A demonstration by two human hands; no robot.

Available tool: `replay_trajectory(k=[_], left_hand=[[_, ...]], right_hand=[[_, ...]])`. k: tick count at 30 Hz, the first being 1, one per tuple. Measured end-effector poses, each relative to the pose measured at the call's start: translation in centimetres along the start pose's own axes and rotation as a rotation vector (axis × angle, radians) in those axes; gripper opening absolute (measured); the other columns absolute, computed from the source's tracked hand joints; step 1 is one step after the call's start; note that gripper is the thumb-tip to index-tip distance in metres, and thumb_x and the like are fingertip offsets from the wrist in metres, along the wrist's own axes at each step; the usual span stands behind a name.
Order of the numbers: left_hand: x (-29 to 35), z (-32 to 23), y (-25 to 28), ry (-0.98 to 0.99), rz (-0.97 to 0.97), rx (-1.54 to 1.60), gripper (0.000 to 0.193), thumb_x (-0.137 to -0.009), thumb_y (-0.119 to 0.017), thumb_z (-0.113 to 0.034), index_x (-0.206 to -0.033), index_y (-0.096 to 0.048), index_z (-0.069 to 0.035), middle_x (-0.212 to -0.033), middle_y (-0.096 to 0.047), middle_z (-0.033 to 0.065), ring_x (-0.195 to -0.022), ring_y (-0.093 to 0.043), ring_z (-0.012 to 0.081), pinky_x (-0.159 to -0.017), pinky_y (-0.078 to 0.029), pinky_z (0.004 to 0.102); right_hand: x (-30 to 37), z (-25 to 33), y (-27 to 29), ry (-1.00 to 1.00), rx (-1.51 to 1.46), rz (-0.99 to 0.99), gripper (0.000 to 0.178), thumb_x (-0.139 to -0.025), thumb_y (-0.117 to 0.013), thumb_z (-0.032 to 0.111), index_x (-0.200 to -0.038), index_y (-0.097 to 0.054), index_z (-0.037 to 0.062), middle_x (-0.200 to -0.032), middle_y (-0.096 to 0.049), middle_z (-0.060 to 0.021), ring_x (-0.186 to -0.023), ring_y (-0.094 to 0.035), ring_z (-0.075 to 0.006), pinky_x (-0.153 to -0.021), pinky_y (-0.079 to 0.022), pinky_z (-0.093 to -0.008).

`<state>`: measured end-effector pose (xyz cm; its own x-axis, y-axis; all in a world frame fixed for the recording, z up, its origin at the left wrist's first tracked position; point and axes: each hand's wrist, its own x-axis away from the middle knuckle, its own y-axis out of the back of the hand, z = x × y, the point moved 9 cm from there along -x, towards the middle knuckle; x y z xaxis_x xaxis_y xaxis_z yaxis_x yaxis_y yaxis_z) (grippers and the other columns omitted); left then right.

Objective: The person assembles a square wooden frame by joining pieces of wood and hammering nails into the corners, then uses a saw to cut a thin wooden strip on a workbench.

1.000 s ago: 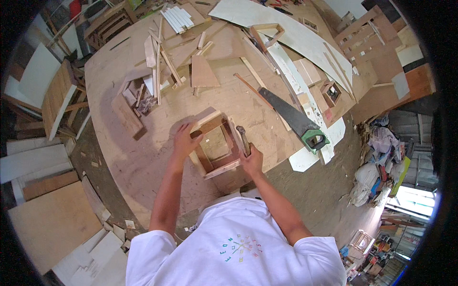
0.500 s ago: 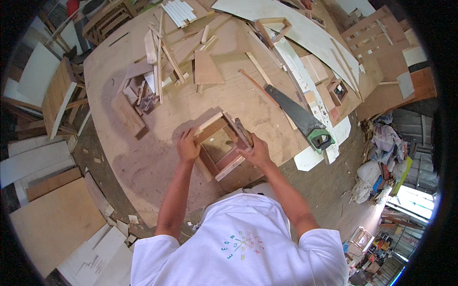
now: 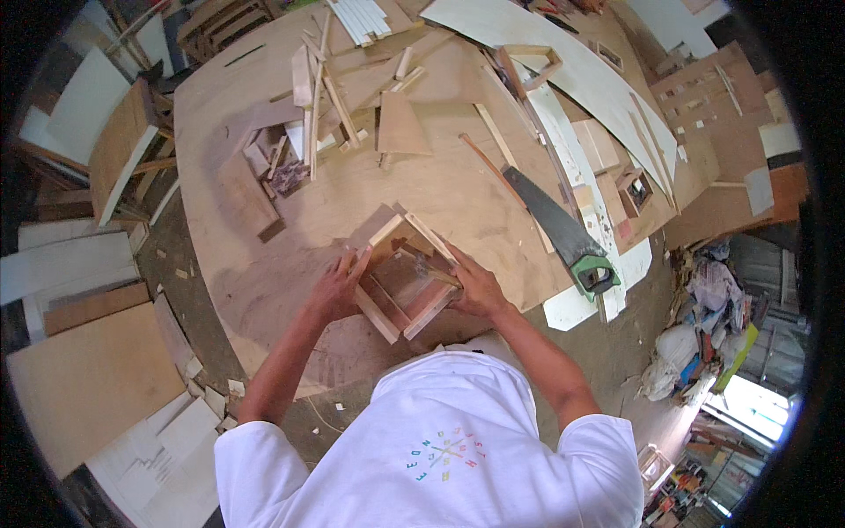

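Close in front of me, a small four-sided wooden frame [image 3: 384, 315] is tilted at the near part of the table. My left hand [image 3: 337, 286] grips its left side, fingers over the edge. My right hand [image 3: 476, 286] closes on its right side, near the right corner. A short stick-like thing with a greyish end [image 3: 421, 263] lies across the inside of the frame by my right fingers; it is blurred, and I cannot tell its kind. Right of the frame, a handsaw [image 3: 552, 213] with a green and black handle lies on the table.
The plywood table [image 3: 308, 211] carries several wood strips [image 3: 333, 97], a trapezoid board [image 3: 400, 125] and an open wooden box [image 3: 251, 192]. White boards [image 3: 563, 79] lie at the far right, with another wooden frame [image 3: 528, 66]. Sheets of board [image 3: 92, 378] are stacked at the left.
The wooden frame has turned and tilted in my hands. The dark stick-like thing at my right hand has gone from along the frame's right side to across its inside. My view has shifted slightly.
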<state>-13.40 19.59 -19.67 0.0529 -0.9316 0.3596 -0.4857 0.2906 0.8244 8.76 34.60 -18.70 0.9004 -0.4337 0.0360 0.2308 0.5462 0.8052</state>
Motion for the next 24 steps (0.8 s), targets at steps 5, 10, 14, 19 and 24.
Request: replay_trajectory(k=[5,10,14,19,24], left_hand=[[0.9,2.8,-1.9,0.16,-0.025,0.157,0.138,-0.059,-0.096,-0.029,-0.164,-0.009,-0.012,-0.161,-0.029,0.0259,-0.146,-0.035,0.0448,-0.122,-0.031,0.0486],[1.7,0.9,-0.4,-0.03,-0.185,0.008,0.134,-0.057,-0.096,-0.031,-0.164,-0.017,-0.018,-0.166,-0.02,0.024,-0.15,-0.028,0.0434,-0.121,-0.03,0.0524],[2.0,-2.2,0.6,-0.153,-0.165,-0.07,0.097,-0.054,-0.096,-0.034,-0.142,-0.056,-0.022,-0.168,-0.014,0.0224,-0.151,-0.026,0.0446,-0.12,-0.03,0.0555],[2.1,0.3,-1.0,-0.182,-0.219,0.036,0.051,-0.051,-0.095,-0.033,-0.096,-0.08,-0.015,-0.168,-0.014,0.023,-0.15,-0.028,0.0444,-0.119,-0.031,0.0549],[1.9,0.8,-1.6,-0.208,-0.292,0.111,0.046,-0.051,-0.095,-0.031,-0.09,-0.077,-0.012,-0.168,-0.016,0.0236,-0.15,-0.028,0.0454,-0.119,-0.032,0.0544]], right_hand=[[-0.9,1.0,1.5,0.072,-0.114,-0.047,0.069,-0.064,-0.093,0.026,-0.12,-0.061,0.0015,-0.164,-0.034,-0.0155,-0.129,-0.059,-0.0354,-0.096,-0.058,-0.0411],[-1.1,1.2,0.7,0.064,-0.062,-0.001,0.064,-0.06,-0.095,0.027,-0.111,-0.063,0.0062,-0.163,-0.035,-0.0163,-0.138,-0.052,-0.0369,-0.097,-0.057,-0.0423],[-1.2,2.9,0.9,0.252,0.001,-0.031,0.055,-0.057,-0.095,0.027,-0.102,-0.068,0.0112,-0.165,-0.032,-0.0167,-0.14,-0.049,-0.0372,-0.097,-0.057,-0.0434],[-1.2,3.7,1.4,0.134,-0.011,-0.01,0.039,-0.057,-0.095,0.024,-0.083,-0.069,0.0117,-0.165,-0.03,-0.02,-0.139,-0.05,-0.0396,-0.095,-0.057,-0.0434],[-1.2,3.0,1.1,0.077,-0.055,0.029,0.043,-0.063,-0.091,0.025,-0.097,-0.069,0.0078,-0.166,-0.026,-0.022,-0.14,-0.047,-0.0418,-0.094,-0.058,-0.0477]])
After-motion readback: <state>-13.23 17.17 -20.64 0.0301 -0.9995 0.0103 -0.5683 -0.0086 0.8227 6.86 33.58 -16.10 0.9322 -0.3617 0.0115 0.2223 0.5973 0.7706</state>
